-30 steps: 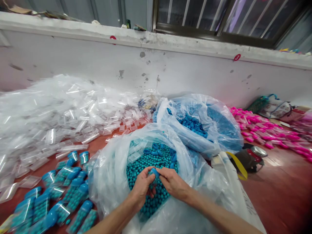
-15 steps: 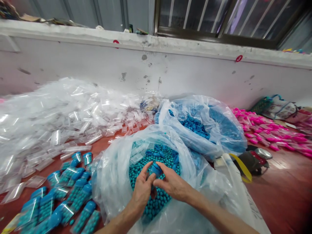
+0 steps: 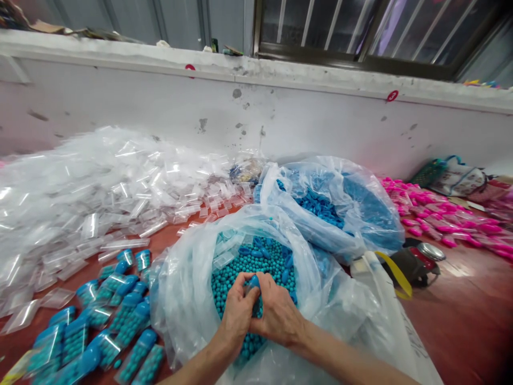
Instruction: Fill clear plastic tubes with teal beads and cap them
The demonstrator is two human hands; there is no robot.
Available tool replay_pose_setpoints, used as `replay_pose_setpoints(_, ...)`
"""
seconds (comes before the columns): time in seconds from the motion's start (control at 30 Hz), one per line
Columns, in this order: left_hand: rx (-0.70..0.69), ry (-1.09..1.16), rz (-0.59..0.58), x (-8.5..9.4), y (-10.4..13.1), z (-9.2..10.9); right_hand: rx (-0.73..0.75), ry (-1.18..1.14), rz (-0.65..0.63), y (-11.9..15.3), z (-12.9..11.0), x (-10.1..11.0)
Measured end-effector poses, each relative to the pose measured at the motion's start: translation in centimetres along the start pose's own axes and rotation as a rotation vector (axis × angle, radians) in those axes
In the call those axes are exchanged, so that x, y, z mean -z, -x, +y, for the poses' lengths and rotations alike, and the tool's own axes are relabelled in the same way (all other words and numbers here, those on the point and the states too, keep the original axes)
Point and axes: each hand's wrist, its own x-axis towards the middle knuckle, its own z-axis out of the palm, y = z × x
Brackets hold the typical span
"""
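Your left hand (image 3: 239,306) and right hand (image 3: 277,311) meet over the open bag of beads (image 3: 176,289), the fingers of both curled closed around one small container with a blue cap (image 3: 254,281). The container sits between your two hands, above the teal beads (image 3: 234,270), and your fingers hide most of its body.

Inside the same bag, loose blue caps (image 3: 260,250) and some clear sleeves (image 3: 225,258) lie on top of the beads. Just behind it and to the right is a second open plastic bag (image 3: 371,216) holding more blue pieces (image 3: 320,207).

To the left of the bead bag, filled containers (image 3: 138,355) with blue caps lie scattered on the red surface (image 3: 168,240). Beyond them a large heap of clear empty sleeves (image 3: 108,176) reaches toward the wall (image 3: 320,120). On the far right, bright pink pieces (image 3: 449,214) are spread out near a patterned bag (image 3: 459,179). A yellow strap (image 3: 396,272) lies beside a dark object with a round shiny part (image 3: 420,259).
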Motion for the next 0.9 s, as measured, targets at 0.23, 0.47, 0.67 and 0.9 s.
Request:
replay_pose_setpoints(0.23,-0.019,-0.126,-0.07,0.9,-0.1,0.1,-0.071,-0.335,-0.093,0.8,0.4,-0.9)
replay_pose_setpoints(0.47,-0.112,-0.594,-0.115,10.2,3.2,3.3,0.113,-0.128,-0.28,-2.5,1.5,2.6)
replay_pose_setpoints(0.67,-0.287,-1.234,0.516,19.4,4.5,2.9,0.383,0.463,-0.093,-7.9,-0.4,-0.9)
replay_pose_setpoints(0.9,-0.426,-0.787,0.232,11.4,3.0,3.7,0.385,0.442,-0.078,-10.9,-0.5,-2.4)
